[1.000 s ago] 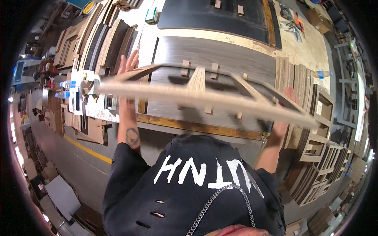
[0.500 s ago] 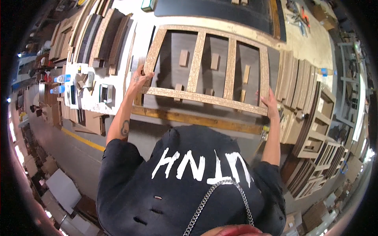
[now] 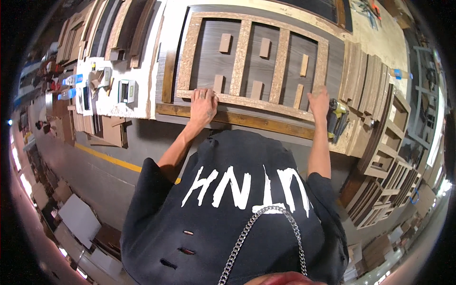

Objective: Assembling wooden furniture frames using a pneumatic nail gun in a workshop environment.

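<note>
A chipboard frame (image 3: pixel 280 66) with two inner bars lies on a grey wood-grain panel (image 3: pixel 336 66) on the bench. Several small wooden blocks (image 3: pixel 265 48) show on the panel inside the frame's three openings. My left hand (image 3: pixel 203 108) is closed over the frame's near rail, close to its left end, fingers curled on top. At the near right corner, my right hand (image 3: pixel 319 102) grips the frame's edge; part of its fingers is hidden from view. A brown wooden strip (image 3: pixel 266 124) runs along the bench's near side, just in front of the frame.
Beside my right wrist lies a yellow-green power tool (image 3: pixel 338 116). Stacked boards (image 3: pixel 363 78) stand to the right, with more frames (image 3: pixel 389 137) beyond them. Long boards (image 3: pixel 121 31) and small boxes (image 3: pixel 126 91) occupy the left side. Pliers-like tools (image 3: pixel 365 9) lie at the far right.
The frame has come down from a raised, tilted position to lie flat on the panel. My left hand has shifted from its left end to the near rail.
</note>
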A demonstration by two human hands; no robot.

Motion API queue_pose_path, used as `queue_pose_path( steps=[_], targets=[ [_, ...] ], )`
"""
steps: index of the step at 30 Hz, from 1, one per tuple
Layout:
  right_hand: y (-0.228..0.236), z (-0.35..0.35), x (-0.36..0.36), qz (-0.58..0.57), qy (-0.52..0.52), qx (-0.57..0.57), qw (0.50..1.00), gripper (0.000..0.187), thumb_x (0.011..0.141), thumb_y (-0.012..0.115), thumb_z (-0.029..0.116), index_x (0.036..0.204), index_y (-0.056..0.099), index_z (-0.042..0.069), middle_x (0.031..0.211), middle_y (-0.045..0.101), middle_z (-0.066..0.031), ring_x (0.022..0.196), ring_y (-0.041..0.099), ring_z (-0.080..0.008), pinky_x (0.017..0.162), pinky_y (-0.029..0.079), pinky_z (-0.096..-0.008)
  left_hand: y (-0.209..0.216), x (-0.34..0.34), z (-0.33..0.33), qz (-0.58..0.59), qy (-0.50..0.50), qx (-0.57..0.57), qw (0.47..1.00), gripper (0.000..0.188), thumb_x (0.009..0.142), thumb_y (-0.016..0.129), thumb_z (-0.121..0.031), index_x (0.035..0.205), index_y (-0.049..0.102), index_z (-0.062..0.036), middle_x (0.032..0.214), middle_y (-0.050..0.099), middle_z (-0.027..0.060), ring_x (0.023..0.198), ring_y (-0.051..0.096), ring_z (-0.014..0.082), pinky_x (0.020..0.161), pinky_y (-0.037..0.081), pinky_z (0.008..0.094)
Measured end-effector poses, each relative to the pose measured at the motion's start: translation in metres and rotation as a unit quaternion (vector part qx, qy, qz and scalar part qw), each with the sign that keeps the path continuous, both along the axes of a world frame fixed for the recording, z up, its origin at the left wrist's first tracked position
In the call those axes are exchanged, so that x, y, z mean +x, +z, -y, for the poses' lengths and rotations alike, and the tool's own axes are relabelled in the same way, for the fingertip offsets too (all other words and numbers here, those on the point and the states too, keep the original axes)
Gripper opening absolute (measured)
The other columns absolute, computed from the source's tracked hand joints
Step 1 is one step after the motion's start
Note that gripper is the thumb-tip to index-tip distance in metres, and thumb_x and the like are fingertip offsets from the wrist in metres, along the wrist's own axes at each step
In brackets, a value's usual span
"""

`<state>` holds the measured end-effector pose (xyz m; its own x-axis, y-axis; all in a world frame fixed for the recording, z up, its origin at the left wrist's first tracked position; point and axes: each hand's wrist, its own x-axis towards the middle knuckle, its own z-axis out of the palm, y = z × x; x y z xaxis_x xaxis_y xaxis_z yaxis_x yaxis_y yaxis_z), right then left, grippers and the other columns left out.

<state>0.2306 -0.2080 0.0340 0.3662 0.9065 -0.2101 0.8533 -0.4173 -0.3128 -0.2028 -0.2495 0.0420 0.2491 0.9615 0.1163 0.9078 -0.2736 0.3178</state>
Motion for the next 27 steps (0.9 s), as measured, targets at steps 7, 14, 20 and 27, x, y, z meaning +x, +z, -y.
queue_pose_path(
  steps=[7,14,20,27],
  targets=[
    [0.005,0.03,-0.007,0.092,0.026,-0.088,0.991,0.065,0.079,0.077,0.039,0.119,0.054,-0.008,0.112,0.061,-0.0323,0.107,0.059,-0.0468,0.092,0.049,-0.0494,-0.006,-0.019,0.041,0.037,0.012,-0.021,0.999,0.028,0.088,0.063,-0.016,0.111,0.054,-0.0022,0.11,0.055,0.016,0.109,0.052,0.0342,0.103,0.034,0.0499],
    [-0.003,0.015,0.009,0.057,0.058,-0.066,0.995,0.071,0.076,0.073,0.054,0.11,0.061,-0.008,0.101,0.067,-0.03,0.101,0.064,-0.0461,0.086,0.05,-0.0491,-0.013,-0.032,0.036,0.034,0.043,-0.003,0.998,0.021,0.089,0.062,-0.019,0.104,0.06,-0.004,0.107,0.059,0.0139,0.109,0.055,0.0322,0.105,0.035,0.0484],
    [0.004,-0.001,-0.014,0.065,0.085,-0.134,0.985,0.073,0.077,0.072,0.048,0.111,0.058,-0.015,0.105,0.065,-0.0342,0.104,0.062,-0.0463,0.089,0.049,-0.0492,-0.009,-0.056,0.031,-0.009,0.039,-0.032,0.999,0.018,0.089,0.062,-0.021,0.098,0.062,-0.0057,0.099,0.061,0.0106,0.103,0.057,0.0277,0.105,0.032,0.0506],
    [-0.056,-0.021,0.04,-0.047,0.015,-0.013,0.999,0.051,0.079,0.076,0.043,0.094,0.068,-0.005,0.074,0.067,-0.0158,0.068,0.066,-0.0235,0.067,0.052,-0.0372,-0.003,-0.086,-0.055,-0.003,0.131,0.023,0.991,0.049,0.094,0.057,-0.031,0.133,0.047,-0.0025,0.132,0.045,0.0264,0.12,0.045,0.041,0.104,0.031,0.0534]
  ],
)
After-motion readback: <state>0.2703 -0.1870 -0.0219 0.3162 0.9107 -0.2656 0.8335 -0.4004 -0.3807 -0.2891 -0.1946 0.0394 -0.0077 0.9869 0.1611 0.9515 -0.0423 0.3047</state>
